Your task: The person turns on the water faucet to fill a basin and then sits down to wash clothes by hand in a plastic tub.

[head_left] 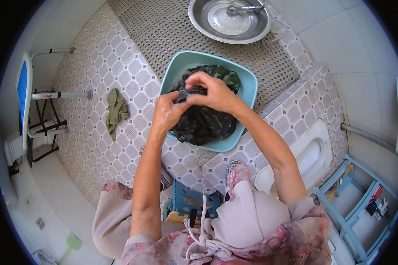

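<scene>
A light-blue plastic basin (251,88) stands on the floor in front of me, with wet black clothing (203,126) bunched inside. Dark green cloth (227,76) shows at the basin's far side. Above the clothing, my left hand (167,111) is closed on a fold of the black garment, its skin wet with suds. Opposite it, my right hand (213,93) curls around the same garment, thumb and fingers bent. Between the hands lies a dark ridged strip (197,90) that looks like a zipper. Parts of the fingertips are hidden by the cloth.
A metal bowl (264,33) with a shower head (232,10) rests on a perforated mat (154,44). An olive cloth (116,112) lies on the tiles to the left. A squat toilet (316,152) and a blue rack (353,212) are at right, a folding seat (24,95) at left.
</scene>
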The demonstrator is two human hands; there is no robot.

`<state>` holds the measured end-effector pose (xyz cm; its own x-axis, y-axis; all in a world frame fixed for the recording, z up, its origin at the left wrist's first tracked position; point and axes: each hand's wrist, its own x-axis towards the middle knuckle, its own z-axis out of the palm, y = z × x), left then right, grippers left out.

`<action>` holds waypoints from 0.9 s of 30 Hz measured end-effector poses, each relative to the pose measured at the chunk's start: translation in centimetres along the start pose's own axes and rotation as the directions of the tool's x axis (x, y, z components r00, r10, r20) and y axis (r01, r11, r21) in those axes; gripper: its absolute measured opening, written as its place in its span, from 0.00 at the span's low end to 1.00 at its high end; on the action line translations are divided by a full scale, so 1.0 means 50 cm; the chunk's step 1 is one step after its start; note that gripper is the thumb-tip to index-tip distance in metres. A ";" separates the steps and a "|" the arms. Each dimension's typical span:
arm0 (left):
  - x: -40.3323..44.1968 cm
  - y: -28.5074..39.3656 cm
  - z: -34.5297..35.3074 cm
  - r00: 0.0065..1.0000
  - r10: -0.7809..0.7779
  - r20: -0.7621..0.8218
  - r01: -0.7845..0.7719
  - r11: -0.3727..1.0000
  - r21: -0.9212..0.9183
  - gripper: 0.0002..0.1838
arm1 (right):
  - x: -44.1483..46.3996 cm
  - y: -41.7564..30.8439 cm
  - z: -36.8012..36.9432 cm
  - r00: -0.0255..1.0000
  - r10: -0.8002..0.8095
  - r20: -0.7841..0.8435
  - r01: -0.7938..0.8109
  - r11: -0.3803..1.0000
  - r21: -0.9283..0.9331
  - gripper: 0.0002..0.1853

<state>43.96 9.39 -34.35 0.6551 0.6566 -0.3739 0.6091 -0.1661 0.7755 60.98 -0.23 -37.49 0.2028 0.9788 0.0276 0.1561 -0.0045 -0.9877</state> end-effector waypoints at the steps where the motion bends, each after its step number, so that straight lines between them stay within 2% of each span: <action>1: 0.001 -0.011 -0.008 1.000 -0.026 -0.008 0.025 0.997 -0.068 0.15 | -0.026 -0.005 -0.007 0.995 -0.096 -0.020 0.091 0.982 -0.168 0.27; 2: 0.002 -0.016 -0.012 0.999 -0.049 -0.012 0.047 0.989 -0.137 0.13 | -0.049 -0.007 -0.020 0.981 -0.193 -0.028 0.173 0.927 -0.334 0.29; 3: -0.007 -0.009 -0.017 0.995 -0.094 -0.029 0.081 0.952 -0.296 0.09 | -0.070 0.010 -0.032 0.985 -0.170 -0.021 0.145 0.893 -0.426 0.29; 5: -0.023 -0.008 -0.032 0.993 -0.118 -0.033 0.085 0.861 -0.501 0.07 | -0.116 0.072 -0.050 0.992 -0.122 -0.015 0.090 0.798 -0.596 0.29; 8: -0.051 0.008 -0.041 0.992 -0.093 -0.086 -0.005 0.647 -0.762 0.09 | -0.154 0.139 -0.098 0.999 0.039 0.017 -0.018 0.748 -0.663 0.25; 9: -0.058 0.010 -0.038 0.989 -0.097 -0.108 -0.038 0.546 -0.837 0.10 | -0.146 0.132 -0.099 0.999 -0.024 0.024 0.033 0.858 -0.513 0.19; 10: -0.063 0.011 -0.037 0.986 -0.107 -0.128 -0.069 0.435 -0.898 0.12 | -0.147 0.123 -0.093 0.995 0.040 -0.091 -0.065 0.954 -0.294 0.18; 11: -0.061 -0.003 -0.035 0.993 -0.045 -0.106 -0.088 0.299 -0.950 0.17 | -0.148 0.110 -0.087 0.975 0.123 -0.185 -0.135 0.990 -0.050 0.18; 12: -0.056 0.008 -0.028 0.994 -0.079 -0.079 -0.061 0.215 -0.975 0.19 | -0.133 0.082 -0.088 0.944 0.218 -0.248 -0.171 0.965 0.198 0.18; 14: -0.048 0.038 -0.007 0.990 -0.142 -0.013 -0.006 0.047 -0.999 0.21 | -0.099 0.032 -0.097 0.938 0.139 -0.318 -0.044 0.956 0.290 0.24; 15: -0.033 -0.018 0.005 0.995 -0.071 0.063 0.065 0.027 -0.998 0.20 | -0.077 0.022 -0.097 0.922 0.102 -0.374 0.035 0.939 0.343 0.25; 16: -0.019 -0.042 0.025 0.993 -0.107 0.056 0.054 -0.019 -0.998 0.20 | -0.059 0.007 -0.094 0.899 0.072 -0.432 0.114 0.914 0.389 0.26; 17: 0.000 -0.054 0.046 0.989 -0.136 0.053 0.045 -0.065 -0.997 0.20 | -0.049 -0.031 -0.078 0.935 0.108 -0.337 -0.002 0.953 0.302 0.27; 18: 0.006 -0.057 0.059 0.983 -0.176 0.054 0.035 -0.112 -0.993 0.19 | -0.044 -0.021 -0.053 0.955 0.015 -0.296 0.037 0.985 0.171 0.27; 19: 0.005 -0.043 0.063 0.971 -0.234 0.048 0.041 -0.035 -0.999 0.19 | -0.045 -0.042 -0.021 0.971 0.031 -0.236 -0.003 0.993 0.116 0.26; 20: 0.024 -0.082 0.072 0.977 -0.199 0.076 0.071 -0.030 -0.997 0.18 | -0.048 -0.061 0.021 0.950 -0.173 -0.259 0.155 0.984 -0.089 0.21; 21: 0.053 -0.156 0.086 0.980 -0.168 0.107 0.105 -0.025 -0.994 0.18 | -0.059 -0.095 0.057 0.967 -0.200 -0.158 0.154 0.952 -0.264 0.18; 22: 0.067 -0.198 0.095 0.981 -0.137 0.140 0.138 -0.018 -0.990 0.17 | -0.072 -0.123 0.095 0.984 -0.150 -0.098 0.110 0.938 -0.330 0.10; 23: 0.024 -0.120 0.100 0.956 -0.286 -0.060 0.029 0.296 -0.955 0.18 | -0.072 -0.119 0.125 0.970 -0.242 -0.034 0.196 0.853 -0.484 0.08; 24: 0.029 -0.175 0.120 0.977 -0.204 -0.063 0.006 0.321 -0.947 0.19 | -0.071 -0.104 0.148 0.946 -0.321 0.045 0.279 0.735 -0.618 0.08; 26: 0.019 -0.145 0.150 0.965 -0.264 0.000 0.046 0.166 -0.985 0.20 | -0.031 -0.043 0.146 0.920 -0.391 -0.022 0.278 0.690 -0.668 0.11; 27: 0.006 -0.120 0.167 0.955 -0.294 0.043 0.071 0.083 -0.994 0.21 | -0.006 0.003 0.141 0.940 -0.328 -0.097 0.173 0.703 -0.690 0.09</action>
<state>44.23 4.46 -43.35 0.4657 0.6439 -0.6070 -0.3474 0.7639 0.5438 54.11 0.91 -38.75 0.2336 0.9013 0.3647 0.8121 0.0254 -0.5830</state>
